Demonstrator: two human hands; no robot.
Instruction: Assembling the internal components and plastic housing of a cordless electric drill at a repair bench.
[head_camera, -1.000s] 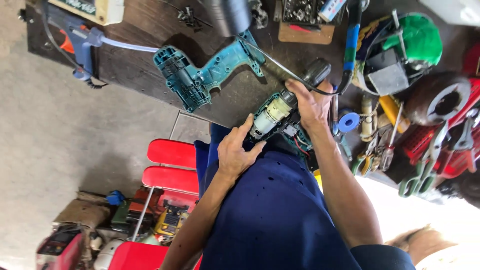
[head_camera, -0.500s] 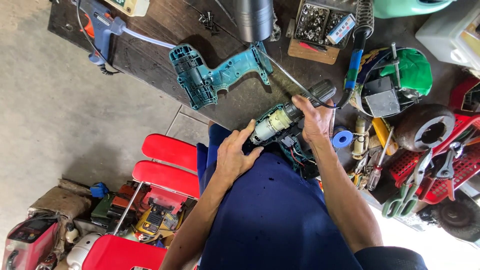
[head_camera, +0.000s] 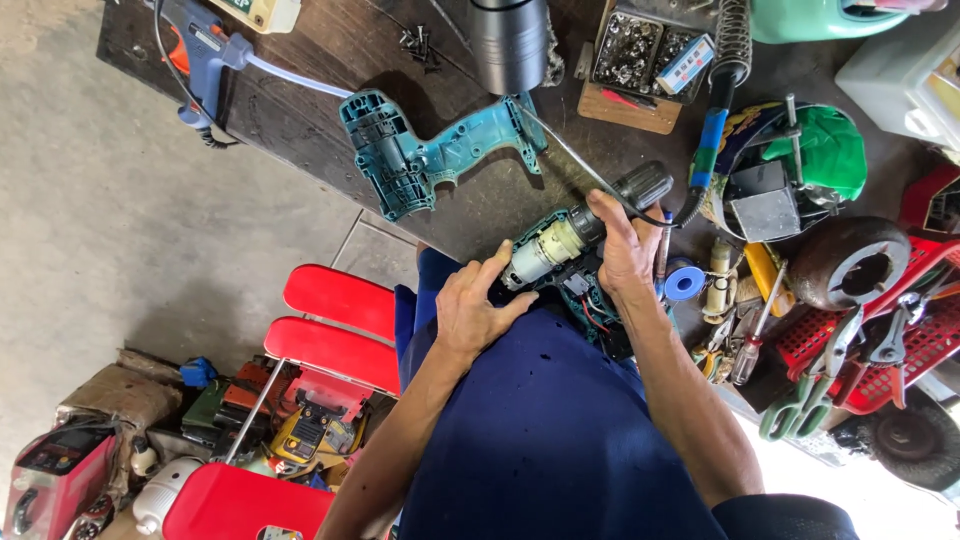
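An opened teal cordless drill (head_camera: 560, 245) lies at the near edge of a dark workbench, its silver motor and black chuck exposed, red and black wires showing beside it. My left hand (head_camera: 475, 310) rests on the rear of the drill body, fingers against the motor end. My right hand (head_camera: 625, 250) grips the front part near the chuck. The detached teal housing half (head_camera: 430, 160) lies empty on the bench just beyond, apart from both hands.
A blue glue gun (head_camera: 205, 50) lies at the bench's far left. A tray of screws (head_camera: 650, 55), a soldering iron (head_camera: 720, 120), screwdrivers and pliers (head_camera: 800, 405) crowd the right. A red chair (head_camera: 335, 320) and boxed tools stand on the floor at left.
The view has shifted, so the bench sits higher and farther right in frame. Both hands stay on the drill; my left hand's fingers have moved closer to the motor.
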